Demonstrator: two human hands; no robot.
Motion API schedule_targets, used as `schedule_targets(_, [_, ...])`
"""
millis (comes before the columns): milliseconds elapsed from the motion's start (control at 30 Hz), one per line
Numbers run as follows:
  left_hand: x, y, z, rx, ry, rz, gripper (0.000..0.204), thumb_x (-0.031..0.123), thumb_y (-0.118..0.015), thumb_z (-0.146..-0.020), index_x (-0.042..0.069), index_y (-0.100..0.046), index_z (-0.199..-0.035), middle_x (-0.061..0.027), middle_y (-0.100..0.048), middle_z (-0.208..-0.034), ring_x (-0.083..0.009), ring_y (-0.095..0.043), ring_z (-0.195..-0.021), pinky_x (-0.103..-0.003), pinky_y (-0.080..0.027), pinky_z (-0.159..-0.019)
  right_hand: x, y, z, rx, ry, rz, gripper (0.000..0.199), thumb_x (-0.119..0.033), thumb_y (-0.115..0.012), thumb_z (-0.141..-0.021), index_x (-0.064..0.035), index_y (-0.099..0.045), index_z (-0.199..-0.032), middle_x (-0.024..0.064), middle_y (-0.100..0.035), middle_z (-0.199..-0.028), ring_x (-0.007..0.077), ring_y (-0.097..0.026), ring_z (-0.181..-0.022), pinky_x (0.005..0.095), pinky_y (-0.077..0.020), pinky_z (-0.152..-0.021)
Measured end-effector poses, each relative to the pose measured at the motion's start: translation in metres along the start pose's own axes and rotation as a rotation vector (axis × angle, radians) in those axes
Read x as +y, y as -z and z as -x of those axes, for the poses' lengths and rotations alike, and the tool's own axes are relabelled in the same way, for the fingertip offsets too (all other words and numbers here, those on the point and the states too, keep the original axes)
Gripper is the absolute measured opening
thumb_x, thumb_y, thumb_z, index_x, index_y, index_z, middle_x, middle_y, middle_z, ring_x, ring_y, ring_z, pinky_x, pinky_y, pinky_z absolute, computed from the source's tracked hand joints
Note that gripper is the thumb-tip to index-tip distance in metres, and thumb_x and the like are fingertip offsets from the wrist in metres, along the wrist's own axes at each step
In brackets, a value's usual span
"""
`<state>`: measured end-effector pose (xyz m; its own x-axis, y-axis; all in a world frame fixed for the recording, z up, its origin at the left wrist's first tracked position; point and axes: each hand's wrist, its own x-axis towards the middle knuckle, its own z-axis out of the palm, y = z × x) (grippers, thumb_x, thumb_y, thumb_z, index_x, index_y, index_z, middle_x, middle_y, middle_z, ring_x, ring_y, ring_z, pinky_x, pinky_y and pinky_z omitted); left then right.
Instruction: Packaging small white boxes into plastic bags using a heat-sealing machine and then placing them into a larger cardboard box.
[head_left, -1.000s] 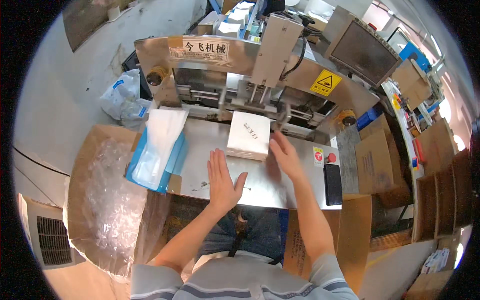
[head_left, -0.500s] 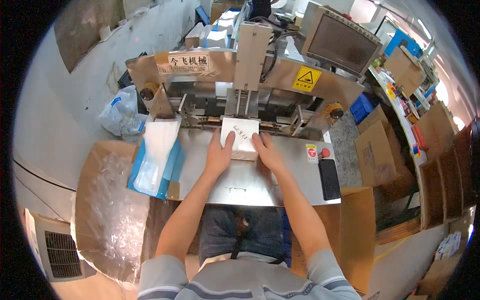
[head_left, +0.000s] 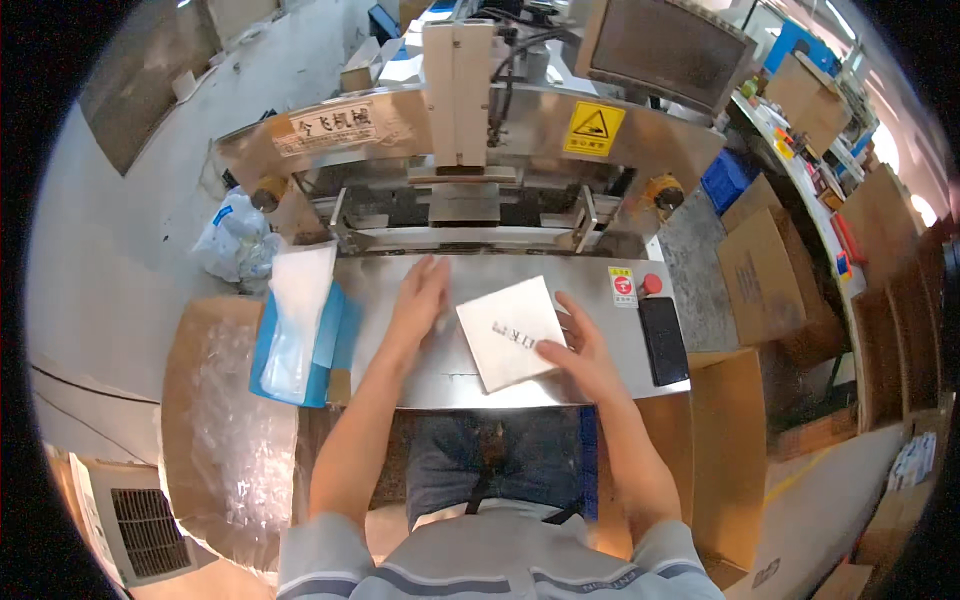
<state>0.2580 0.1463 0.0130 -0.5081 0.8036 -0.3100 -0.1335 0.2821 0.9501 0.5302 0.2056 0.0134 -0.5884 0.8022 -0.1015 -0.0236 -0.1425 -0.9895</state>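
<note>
My right hand (head_left: 585,352) grips a flat white square box (head_left: 510,330) by its right side, the thumb on top and the fingers along the edge. Dark printing shows on the box's upper face. It sits turned at an angle over the steel worktop (head_left: 440,385), near the front; whether it touches the steel I cannot tell. To the left of the box, apart from it, my left hand (head_left: 420,298) is stretched forward above the worktop, holding nothing; its fingers are a little blurred. A steel-framed machine (head_left: 458,205) stands behind both hands.
On the worktop's left lies a blue box with clear plastic bags (head_left: 300,320). A dark phone (head_left: 662,340) and a red button (head_left: 652,284) are at the right. Cartons stand either side, the left carton (head_left: 180,400) filled with clear plastic. A monitor (head_left: 668,45) overhangs the back right.
The white box has come away from the machine toward me and turned askew. My left hand has let go of it and moved left; my right hand keeps hold.
</note>
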Motion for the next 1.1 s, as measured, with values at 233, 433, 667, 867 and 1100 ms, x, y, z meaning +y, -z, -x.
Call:
schedule_targets(233, [-0.011,-0.056,-0.022,-0.556,-0.679,-0.951,0.051,0.039,-0.052,-0.102,0.008,-0.056,-0.141,-0.0266,-0.04,-0.155,-0.0451,-0.037,-0.143,-0.049,-0.032,-0.118,-0.001,0.06,0.074,0.094,0.013,-0.067,0.094,-0.006,-0.083,-0.078,-0.0026,-0.031,-0.157,0.0232,-0.052,-0.142,0.0287,-0.053,-0.13,0.0399,-0.0405,-0.111])
schedule_targets(433, [-0.055,-0.054,0.035,-0.382,-0.86,-1.239,0.049,0.025,-0.054,-0.1,0.004,-0.051,-0.144,-0.0215,-0.043,-0.154,-0.0411,-0.033,-0.147,-0.058,-0.022,-0.12,-0.009,0.1,0.125,0.286,-0.027,-0.129,0.086,-0.012,-0.084,-0.08,0.0005,-0.037,-0.151,0.0171,-0.053,-0.144,0.0252,-0.052,-0.132,0.0377,-0.0397,-0.112])
schedule_targets(667, [-0.05,-0.073,0.078,-0.449,-0.839,-1.263,0.064,0.029,-0.056,-0.099,-0.006,-0.038,-0.149,-0.0254,-0.034,-0.159,-0.0438,-0.026,-0.149,-0.057,-0.017,-0.122,-0.02,0.212,0.229,0.821,0.13,0.284,0.08,-0.02,-0.086,-0.08,-0.0002,-0.046,-0.146,0.0148,-0.061,-0.134,0.0218,-0.058,-0.122,0.0352,-0.0447,-0.107])
schedule_targets(867, [-0.072,-0.087,0.086,-0.372,-0.907,-1.273,0.068,0.032,-0.057,-0.098,-0.007,-0.036,-0.15,-0.0264,-0.034,-0.158,-0.0455,-0.027,-0.149,-0.057,-0.016,-0.121,0.058,0.332,0.262,0.982,-0.294,0.515,0.077,-0.029,-0.082,-0.078,0.0042,-0.052,-0.14,0.0215,-0.065,-0.129,0.0285,-0.065,-0.114,0.036,-0.0496,-0.099])
schedule_targets(1100, [-0.069,-0.088,0.085,-0.367,-0.92,-1.319,0.069,0.031,-0.058,-0.096,-0.007,-0.037,-0.15,-0.0263,-0.035,-0.158,-0.046,-0.03,-0.147,-0.058,-0.018,-0.121,0.224,0.394,0.222,0.617,-0.583,0.492,0.071,-0.036,-0.086,-0.071,-0.0004,-0.065,-0.129,0.0203,-0.07,-0.12,0.0322,-0.068,-0.109,0.042,-0.053,-0.094])
